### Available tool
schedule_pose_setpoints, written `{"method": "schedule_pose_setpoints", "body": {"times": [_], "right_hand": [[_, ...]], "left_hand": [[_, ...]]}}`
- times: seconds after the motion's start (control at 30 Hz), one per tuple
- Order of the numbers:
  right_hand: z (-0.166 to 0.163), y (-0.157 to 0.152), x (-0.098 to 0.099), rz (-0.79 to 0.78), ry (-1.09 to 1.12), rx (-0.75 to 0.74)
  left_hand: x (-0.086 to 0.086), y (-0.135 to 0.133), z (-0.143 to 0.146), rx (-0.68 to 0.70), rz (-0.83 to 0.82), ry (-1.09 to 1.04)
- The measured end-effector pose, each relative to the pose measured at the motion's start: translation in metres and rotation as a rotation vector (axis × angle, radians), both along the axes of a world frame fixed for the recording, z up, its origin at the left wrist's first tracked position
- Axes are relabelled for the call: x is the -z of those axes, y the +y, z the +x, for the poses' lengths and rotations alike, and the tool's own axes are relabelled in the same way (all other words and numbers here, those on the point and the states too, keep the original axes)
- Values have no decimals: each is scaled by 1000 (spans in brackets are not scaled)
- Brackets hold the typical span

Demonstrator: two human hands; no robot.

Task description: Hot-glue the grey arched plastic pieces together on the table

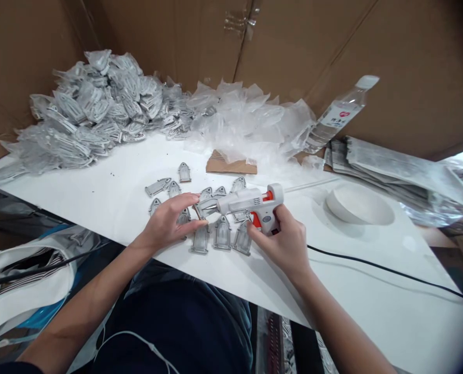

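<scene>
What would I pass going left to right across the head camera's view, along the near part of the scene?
White bag → left hand → hot glue gun → round white object → stack of folded grey sheets

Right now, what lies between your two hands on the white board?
The head view shows three grey arch-shaped pieces in a row between left hand and right hand.

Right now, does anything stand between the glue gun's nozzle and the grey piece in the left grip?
Nothing visible does: the hot glue gun's nozzle is right at the grey piece in the left grip.
</scene>
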State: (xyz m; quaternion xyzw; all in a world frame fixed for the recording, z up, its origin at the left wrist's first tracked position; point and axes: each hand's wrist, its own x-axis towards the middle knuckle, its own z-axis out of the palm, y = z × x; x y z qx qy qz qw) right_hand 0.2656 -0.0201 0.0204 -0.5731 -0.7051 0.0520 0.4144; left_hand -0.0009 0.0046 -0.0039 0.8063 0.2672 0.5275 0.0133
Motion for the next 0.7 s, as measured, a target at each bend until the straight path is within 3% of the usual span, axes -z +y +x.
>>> {"method": "schedule_pose_setpoints", "body": {"times": [0.7], "right_hand": [[0, 0, 0, 7, -13, 21]], "left_hand": [[4, 4, -1, 59, 22, -16]]}}
